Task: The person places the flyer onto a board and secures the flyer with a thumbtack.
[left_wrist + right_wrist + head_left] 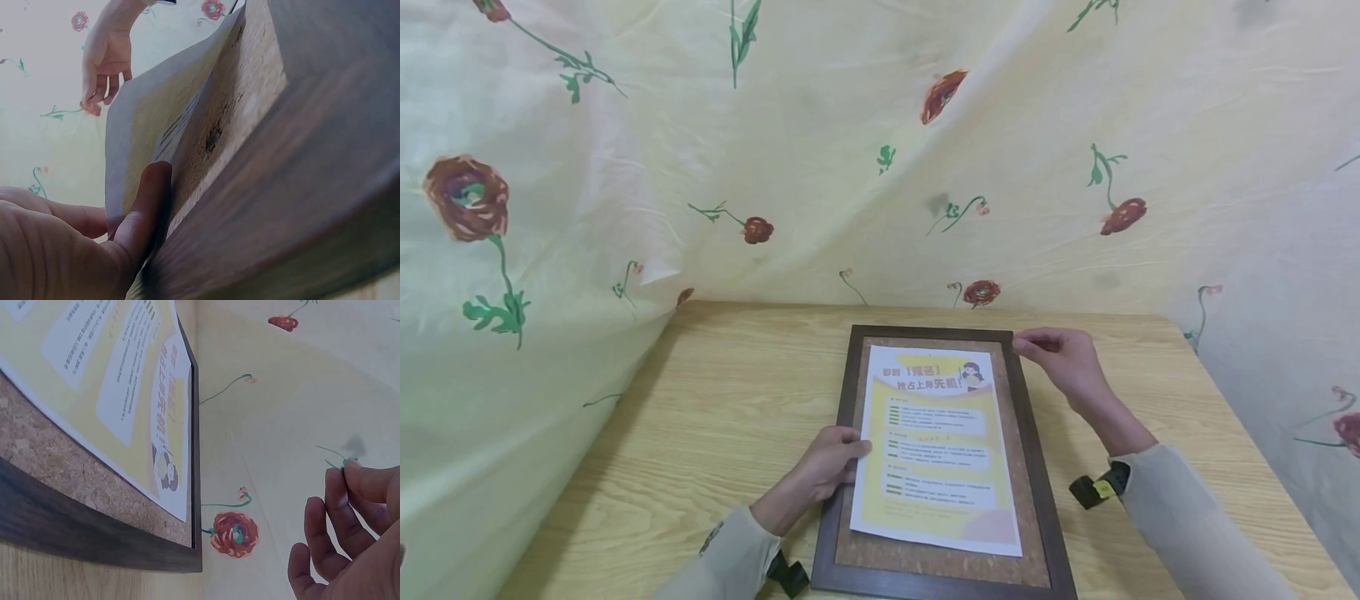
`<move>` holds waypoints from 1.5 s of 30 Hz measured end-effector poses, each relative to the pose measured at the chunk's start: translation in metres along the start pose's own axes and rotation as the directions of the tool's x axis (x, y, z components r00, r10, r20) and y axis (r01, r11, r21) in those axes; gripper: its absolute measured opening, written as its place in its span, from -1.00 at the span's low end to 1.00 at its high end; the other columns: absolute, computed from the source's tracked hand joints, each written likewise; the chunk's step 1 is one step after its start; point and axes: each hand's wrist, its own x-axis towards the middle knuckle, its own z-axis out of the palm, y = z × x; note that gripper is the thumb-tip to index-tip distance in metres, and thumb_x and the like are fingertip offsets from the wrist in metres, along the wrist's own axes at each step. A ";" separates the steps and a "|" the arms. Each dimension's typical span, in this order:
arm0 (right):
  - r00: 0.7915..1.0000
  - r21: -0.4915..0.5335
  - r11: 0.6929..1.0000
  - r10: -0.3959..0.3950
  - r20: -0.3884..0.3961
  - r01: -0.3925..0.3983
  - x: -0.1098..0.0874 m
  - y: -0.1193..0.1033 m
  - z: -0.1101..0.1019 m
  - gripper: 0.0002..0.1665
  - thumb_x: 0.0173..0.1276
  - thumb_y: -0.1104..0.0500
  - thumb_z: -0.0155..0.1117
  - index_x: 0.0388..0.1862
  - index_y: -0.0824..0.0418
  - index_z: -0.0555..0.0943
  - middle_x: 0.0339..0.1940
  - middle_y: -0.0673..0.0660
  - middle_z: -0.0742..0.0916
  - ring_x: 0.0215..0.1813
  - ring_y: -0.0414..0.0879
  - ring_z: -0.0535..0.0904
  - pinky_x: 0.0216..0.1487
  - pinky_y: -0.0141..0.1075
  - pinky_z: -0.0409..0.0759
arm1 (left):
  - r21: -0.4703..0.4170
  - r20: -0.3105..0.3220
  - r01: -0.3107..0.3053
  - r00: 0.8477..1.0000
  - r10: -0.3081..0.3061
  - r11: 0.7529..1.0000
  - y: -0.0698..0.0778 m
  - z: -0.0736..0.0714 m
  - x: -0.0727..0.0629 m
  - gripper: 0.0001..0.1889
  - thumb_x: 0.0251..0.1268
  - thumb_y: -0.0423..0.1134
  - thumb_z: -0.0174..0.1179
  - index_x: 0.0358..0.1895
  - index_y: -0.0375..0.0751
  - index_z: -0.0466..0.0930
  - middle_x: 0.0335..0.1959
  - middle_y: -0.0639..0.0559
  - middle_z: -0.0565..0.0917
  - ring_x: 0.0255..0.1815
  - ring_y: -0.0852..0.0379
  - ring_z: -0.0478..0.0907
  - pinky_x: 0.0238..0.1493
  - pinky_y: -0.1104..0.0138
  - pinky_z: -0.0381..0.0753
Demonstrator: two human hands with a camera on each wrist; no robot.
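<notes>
A yellow and white printed poster (934,450) lies over a dark-framed cork board (1033,467) on the table. My left hand (823,462) is at the poster's left edge and pinches it, with the thumb on the printed face. In the left wrist view the sheet stands a little off the cork beside the thumb (150,194). My right hand (1063,367) hovers by the board's far right corner. In the right wrist view its thumb and index fingertips (351,481) meet; a tiny dark thing shows between them, too small to name.
Wood-grain table (730,375) surrounds the board. A floral curtain (820,150) hangs behind and along both sides. A small dark mark is at the poster's top middle. A black device is strapped at each wrist.
</notes>
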 end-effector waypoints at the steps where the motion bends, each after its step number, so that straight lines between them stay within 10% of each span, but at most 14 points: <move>1: 1.000 -0.001 1.000 0.001 0.002 -0.001 0.000 -0.001 0.000 -0.53 0.47 0.04 0.25 0.09 0.43 0.63 0.00 0.32 0.71 -0.15 -0.34 0.60 -0.06 -0.47 0.51 | 0.000 0.002 0.001 1.000 -0.001 1.000 0.000 0.000 0.000 -0.73 0.46 -0.45 0.00 0.07 -0.61 0.46 -0.19 -0.24 0.71 -0.15 -0.15 0.72 -0.21 0.13 0.70; 34: 1.000 0.004 1.000 -0.021 0.004 0.021 0.006 -0.007 0.009 -0.55 0.46 0.06 0.25 0.07 0.42 0.65 -0.01 0.33 0.71 -0.13 -0.26 0.60 -0.10 -0.49 0.52 | 0.188 -0.110 -0.079 0.989 0.101 0.979 0.013 -0.008 -0.019 -0.56 0.34 -0.33 0.12 0.19 -0.56 0.43 -0.29 -0.21 0.68 -0.40 0.02 0.69 -0.30 0.22 0.71; 38: 1.000 0.006 1.000 -0.026 0.009 0.026 0.008 -0.010 0.011 -0.55 0.46 0.05 0.25 0.07 0.41 0.65 0.00 0.31 0.71 -0.10 -0.17 0.61 -0.08 -0.47 0.52 | 0.338 -0.127 -0.157 0.969 0.211 0.928 0.012 -0.009 -0.022 -0.60 0.32 -0.32 0.10 0.15 -0.51 0.46 -0.30 -0.20 0.71 -0.33 0.00 0.70 -0.28 0.18 0.70; 45: 1.000 0.012 1.000 -0.026 0.017 0.025 0.011 -0.016 0.015 -0.55 0.47 0.04 0.25 0.09 0.40 0.64 0.02 0.31 0.70 -0.02 0.00 0.59 -0.03 -0.42 0.52 | 0.653 -0.018 -0.307 0.907 0.420 0.692 0.007 -0.006 -0.034 -0.59 0.31 -0.30 0.20 0.18 -0.42 0.50 0.00 -0.25 0.63 -0.05 -0.10 0.60 -0.13 0.09 0.65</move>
